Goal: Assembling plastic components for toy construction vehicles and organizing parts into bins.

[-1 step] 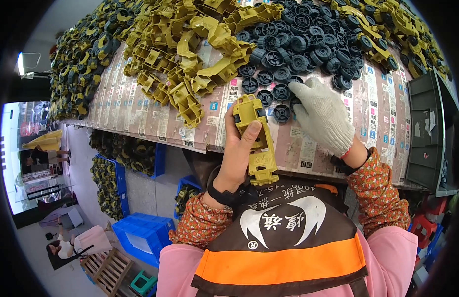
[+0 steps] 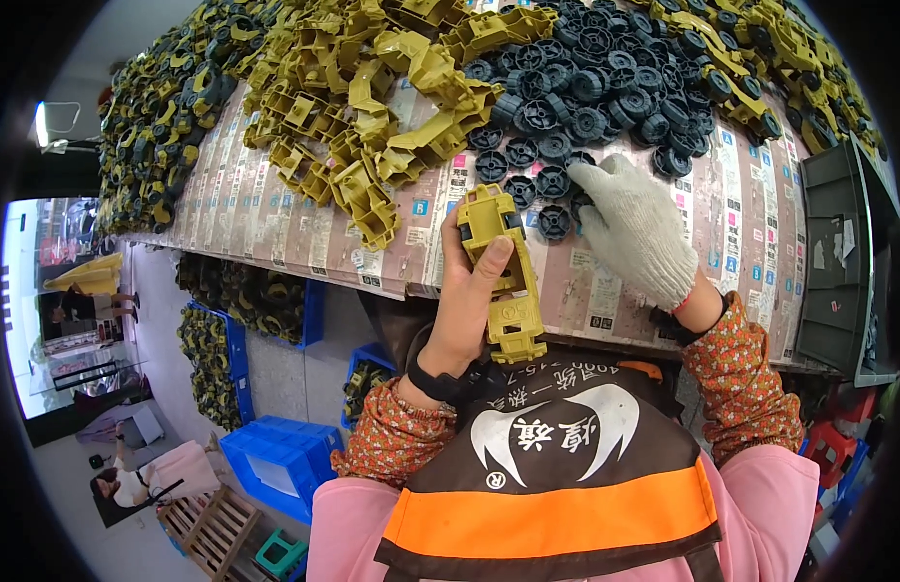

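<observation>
My bare left hand grips a yellow plastic toy truck body, held tilted above the table's near edge. A dark wheel shows in the upper part of this body beside my fingers. My right hand, in a white knitted glove, is at the near edge of a heap of dark toy wheels. Its thumb and forefinger close around a dark wheel, which the glove partly hides. Several loose wheels, one of them a spoked wheel, lie flat between my two hands.
Yellow truck bodies are piled left of the wheels. Bodies fitted with wheels form heaps at far left and far right. A grey crate stands at the table's right; blue crates sit on the floor, left. Another person is beyond.
</observation>
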`<state>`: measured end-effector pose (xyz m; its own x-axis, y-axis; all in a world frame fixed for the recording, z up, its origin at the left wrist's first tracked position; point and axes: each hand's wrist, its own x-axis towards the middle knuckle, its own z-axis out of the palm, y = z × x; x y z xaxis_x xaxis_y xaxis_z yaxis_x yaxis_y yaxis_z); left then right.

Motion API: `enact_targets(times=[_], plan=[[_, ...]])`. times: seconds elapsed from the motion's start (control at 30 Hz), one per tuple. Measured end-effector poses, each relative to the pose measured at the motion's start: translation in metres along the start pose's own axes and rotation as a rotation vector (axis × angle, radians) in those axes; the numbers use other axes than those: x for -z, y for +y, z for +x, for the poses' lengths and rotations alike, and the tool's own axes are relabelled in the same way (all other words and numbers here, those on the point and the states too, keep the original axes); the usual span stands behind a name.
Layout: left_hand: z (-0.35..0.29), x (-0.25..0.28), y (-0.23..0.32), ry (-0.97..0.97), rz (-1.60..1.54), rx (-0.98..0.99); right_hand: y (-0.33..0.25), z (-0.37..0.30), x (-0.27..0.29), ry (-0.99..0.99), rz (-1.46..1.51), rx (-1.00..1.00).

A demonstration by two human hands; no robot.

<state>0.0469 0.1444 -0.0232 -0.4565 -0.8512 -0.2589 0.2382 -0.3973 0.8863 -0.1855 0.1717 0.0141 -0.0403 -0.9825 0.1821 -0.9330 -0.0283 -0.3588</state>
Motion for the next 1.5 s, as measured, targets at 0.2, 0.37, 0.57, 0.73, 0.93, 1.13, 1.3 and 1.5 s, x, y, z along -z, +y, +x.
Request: enact_targets(times=[0.2, 0.37, 0.57, 0.73, 0.93, 1.13, 1.3, 1.5], plan=[[-0.002, -0.008, 0.004, 0.014, -0.042, -0.002, -0.004, -0.010, -0.001, 0.026, 0.056, 0.025], [-0.003, -0.014, 0.008, 0.024, -0.113, 0.020, -0.001, -0.016, 0.002, 0.005, 0.171, -0.076], [-0.001, -0.007, 0.000, 0.043, -0.158, 0.086, -0.006, -0.029, 0.014, -0.022, 0.249, -0.078], [-0.001, -0.011, 0.006, 0.014, -0.348, 0.132, -0.026, -0.043, 0.020, -0.125, 0.621, -0.041], [0.000, -0.021, 0.014, 0.075, -0.220, -0.033, -0.053, -0.062, 0.020, -0.115, 0.732, -0.184], [0.003, -0.021, 0.008, 0.130, -0.156, -0.145, -0.059, -0.070, 0.016, -0.084, 0.736, -0.215], [0.002, -0.025, 0.007, 0.158, -0.126, -0.184, -0.058, -0.075, 0.012, -0.022, 0.701, -0.194], [0.000, -0.028, 0.009, 0.168, -0.137, -0.211, -0.059, -0.073, 0.017, -0.112, 0.842, -0.335]])
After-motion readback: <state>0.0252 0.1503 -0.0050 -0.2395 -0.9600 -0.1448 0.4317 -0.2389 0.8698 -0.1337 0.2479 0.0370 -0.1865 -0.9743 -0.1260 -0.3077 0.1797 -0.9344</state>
